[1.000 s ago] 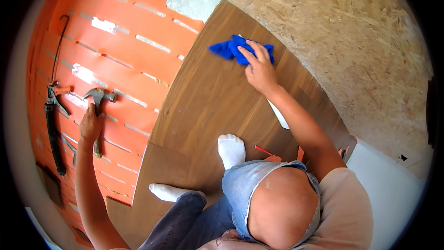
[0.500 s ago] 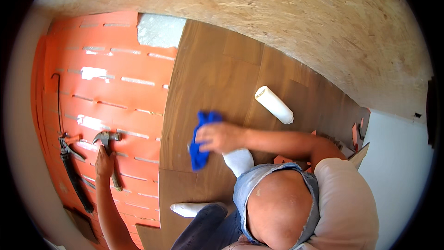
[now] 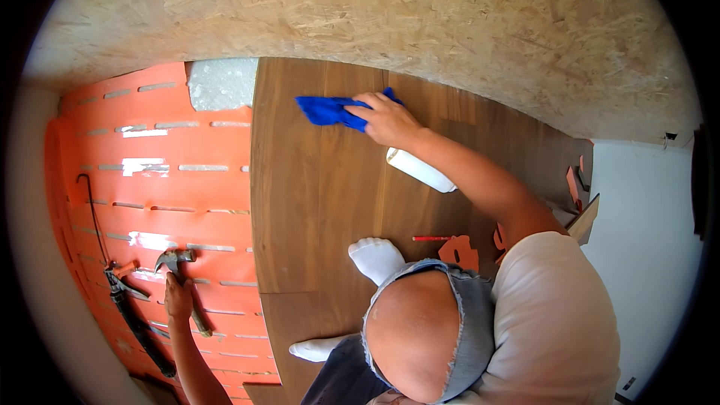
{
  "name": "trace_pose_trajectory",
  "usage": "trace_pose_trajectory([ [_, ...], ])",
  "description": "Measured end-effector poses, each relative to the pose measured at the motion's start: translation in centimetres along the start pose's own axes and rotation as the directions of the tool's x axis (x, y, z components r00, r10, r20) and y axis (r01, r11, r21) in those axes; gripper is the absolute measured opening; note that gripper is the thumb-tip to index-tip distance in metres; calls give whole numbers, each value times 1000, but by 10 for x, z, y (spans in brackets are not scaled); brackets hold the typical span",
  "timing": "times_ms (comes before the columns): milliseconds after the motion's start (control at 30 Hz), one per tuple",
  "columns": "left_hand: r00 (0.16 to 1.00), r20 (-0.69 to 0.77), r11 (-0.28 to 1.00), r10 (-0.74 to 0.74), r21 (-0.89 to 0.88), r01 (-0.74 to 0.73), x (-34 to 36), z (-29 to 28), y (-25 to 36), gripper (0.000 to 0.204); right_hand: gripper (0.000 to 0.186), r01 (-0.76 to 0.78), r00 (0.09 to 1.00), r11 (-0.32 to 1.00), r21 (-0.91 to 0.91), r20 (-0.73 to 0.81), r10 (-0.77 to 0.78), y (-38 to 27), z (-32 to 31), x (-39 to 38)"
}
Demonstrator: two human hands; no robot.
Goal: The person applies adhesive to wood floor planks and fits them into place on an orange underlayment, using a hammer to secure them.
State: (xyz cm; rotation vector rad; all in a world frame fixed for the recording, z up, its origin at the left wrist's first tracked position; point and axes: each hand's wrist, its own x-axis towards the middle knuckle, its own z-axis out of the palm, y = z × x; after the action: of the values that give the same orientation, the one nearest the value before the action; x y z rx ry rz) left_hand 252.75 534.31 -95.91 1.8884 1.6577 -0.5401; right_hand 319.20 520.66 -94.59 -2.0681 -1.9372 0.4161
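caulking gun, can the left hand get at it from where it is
Likely yes: the left hand is at the hammer, the caulking gun lies close to its left, and the way between looks free.

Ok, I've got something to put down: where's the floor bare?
On the wood floor between the blue cloth and the upper socked foot, beside the orange sheet. Crowded: around the hammer and caulking gun by the left hand, and around the red pencil and orange scraps.
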Motion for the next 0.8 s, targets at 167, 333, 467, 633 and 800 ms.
trace_pose_trajectory([
  [167, 997, -72, 999, 35, 18, -34, 3, 5, -13, 43, 41, -97, 974, 994, -46, 202, 105, 72, -64, -67],
  [333, 998, -54, 999, 37, 14, -37, 5, 10, -10, 45, 28, -319, 580, 879, -356, 660, 478, 66, -133, -112],
  [467, 998, -45, 998, 53, 47, -51, 3, 4, -18, 47, 28, -301, 491, 865, -401, 713, 501, 45, -137, -78],
  [633, 998, 65, 998, 19, 62, -23, 11, -2, -4, 57, 34, 384, 923, 910, -156, 73, -377, 64, -86, 36],
  [800, 999, 48, 1000, -10, 9, 10, 6, -7, -10, 48, 58, 733, 679, 680, 5, -66, -731, 21, -15, 178],
])
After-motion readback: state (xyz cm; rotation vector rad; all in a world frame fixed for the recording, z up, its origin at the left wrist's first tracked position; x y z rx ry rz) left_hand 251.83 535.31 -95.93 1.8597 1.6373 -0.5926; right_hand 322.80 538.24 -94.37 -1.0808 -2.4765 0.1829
